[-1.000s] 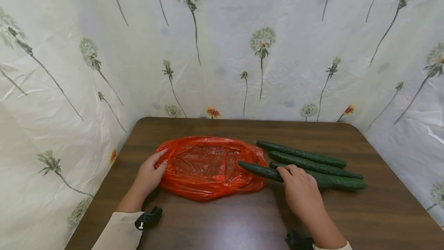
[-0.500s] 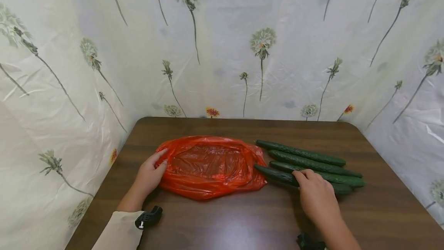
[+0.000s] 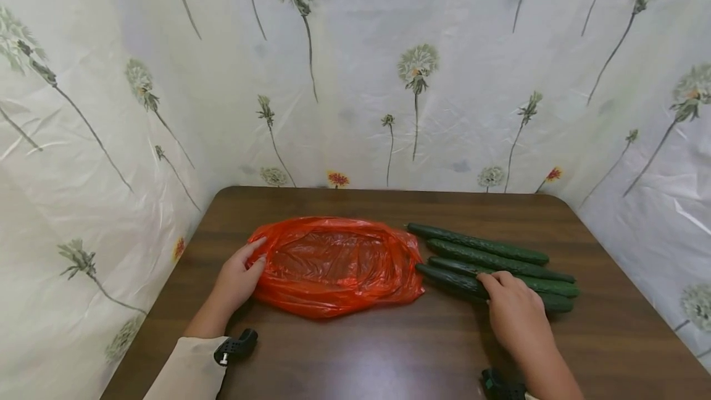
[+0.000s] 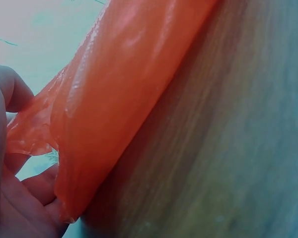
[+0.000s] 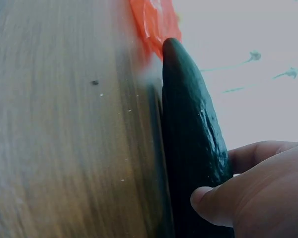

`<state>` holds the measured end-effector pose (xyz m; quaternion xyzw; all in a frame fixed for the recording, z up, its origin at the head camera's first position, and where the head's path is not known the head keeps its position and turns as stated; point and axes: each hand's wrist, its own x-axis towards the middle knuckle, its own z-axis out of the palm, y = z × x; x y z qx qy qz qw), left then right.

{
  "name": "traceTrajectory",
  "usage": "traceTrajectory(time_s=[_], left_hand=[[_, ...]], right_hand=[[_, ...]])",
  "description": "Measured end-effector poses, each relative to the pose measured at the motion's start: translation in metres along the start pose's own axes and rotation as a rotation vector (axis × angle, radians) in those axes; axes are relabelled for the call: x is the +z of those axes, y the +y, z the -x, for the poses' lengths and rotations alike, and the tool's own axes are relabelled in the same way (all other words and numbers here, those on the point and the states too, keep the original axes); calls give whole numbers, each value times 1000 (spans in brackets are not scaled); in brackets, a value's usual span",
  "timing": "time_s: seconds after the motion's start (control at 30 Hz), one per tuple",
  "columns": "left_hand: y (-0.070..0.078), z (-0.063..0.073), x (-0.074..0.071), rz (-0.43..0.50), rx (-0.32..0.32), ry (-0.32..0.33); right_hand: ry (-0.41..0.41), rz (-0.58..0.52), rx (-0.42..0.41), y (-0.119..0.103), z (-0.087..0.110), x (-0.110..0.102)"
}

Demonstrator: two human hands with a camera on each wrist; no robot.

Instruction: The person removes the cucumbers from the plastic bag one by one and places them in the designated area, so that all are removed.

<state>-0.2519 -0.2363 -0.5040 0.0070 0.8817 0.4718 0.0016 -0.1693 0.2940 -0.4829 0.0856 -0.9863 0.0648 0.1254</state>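
Observation:
A red plastic bag (image 3: 333, 307) lies spread on the table with its mouth facing up. My left hand (image 3: 236, 279) holds its left edge, and in the left wrist view the thin film (image 4: 35, 129) passes between the thumb and fingers. To the right of the bag, my right hand (image 3: 518, 310) grips the nearest cucumber (image 3: 449, 279) around its middle. In the right wrist view the thumb lies on one side of this dark green cucumber (image 5: 188, 114) and a finger on the other. Its left tip is right at the bag's edge.
Behind the gripped cucumber lie three others: a far cucumber (image 3: 478, 243), a middle cucumber (image 3: 494, 258) and a closer cucumber (image 3: 555, 287), roughly parallel. The brown wooden table (image 3: 355, 357) meets a flower-printed curtain (image 3: 344, 79) at the back and sides.
My right hand has moved right and brought the nearest cucumber down from over the bag's right edge to beside the other cucumbers. The left hand and bag have stayed put.

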Motion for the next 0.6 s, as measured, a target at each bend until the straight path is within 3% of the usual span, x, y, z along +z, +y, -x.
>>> traceTrajectory(time_s=[0.4, 0.6], left_hand=[[0, 0, -1, 3, 13, 6], [3, -2, -4, 13, 55, 28]], right_hand=[[-29, -2, 15, 8, 0, 7], [-50, -29, 58, 10, -4, 13]])
